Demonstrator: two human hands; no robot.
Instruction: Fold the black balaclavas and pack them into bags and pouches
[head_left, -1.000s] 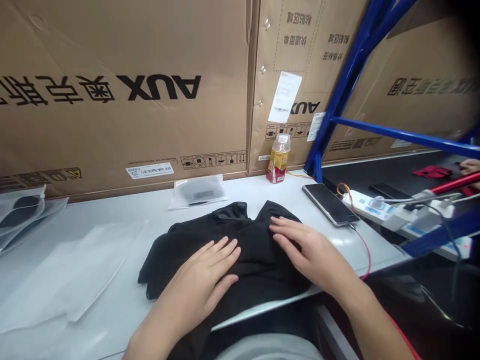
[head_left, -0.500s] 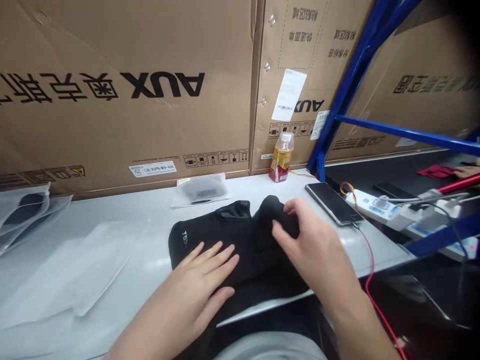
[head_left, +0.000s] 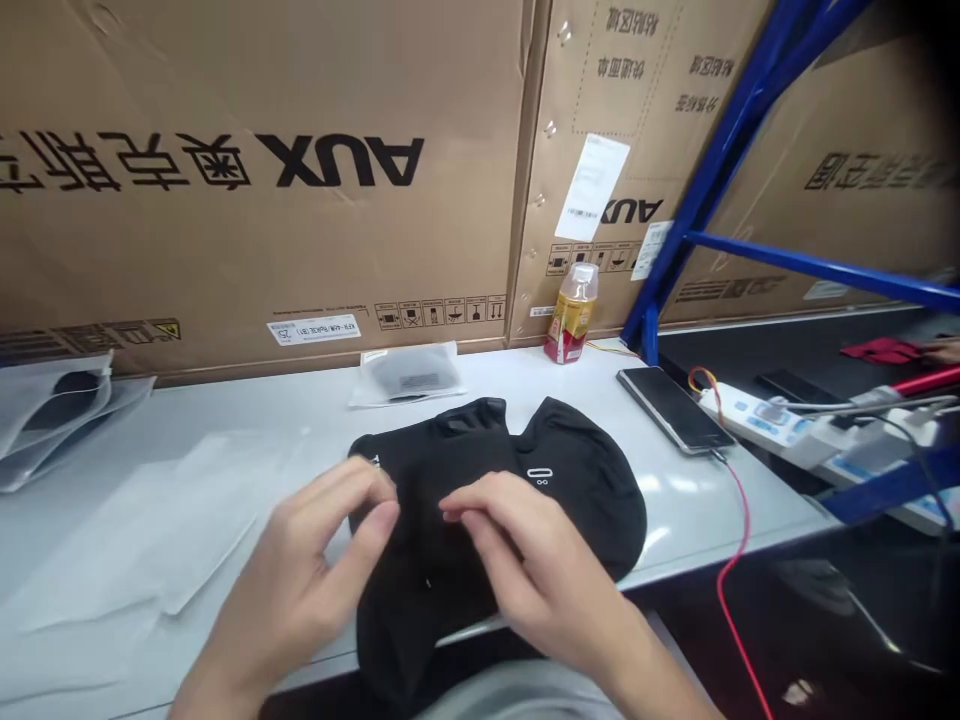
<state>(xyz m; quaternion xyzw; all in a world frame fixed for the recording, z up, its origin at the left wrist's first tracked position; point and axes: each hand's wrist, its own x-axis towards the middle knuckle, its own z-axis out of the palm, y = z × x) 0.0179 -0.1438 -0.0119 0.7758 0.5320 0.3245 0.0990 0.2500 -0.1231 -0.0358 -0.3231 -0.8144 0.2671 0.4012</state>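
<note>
A black stretchy cloth garment lies spread on the white table, with a white "08" mark on its right lobe and pale lettering at its left. Its lower left part hangs toward the table's front edge. Over the cloth's left side, my left hand has thumb and fingertips brought together at a dark, blurred fold. My right hand pinches near the garment's middle, a short gap from the left. The fingertips hide exactly where the fabric is gripped.
Behind the table stand large cardboard boxes. A bottle, a phone on a red cable and power strips are at the right, by a blue metal frame. Translucent bags lie at the back and left.
The garment's right part has been spread flat, showing the "08". My left hand has risen from lying flat into a pinch; my right hand has moved left and down toward it.
</note>
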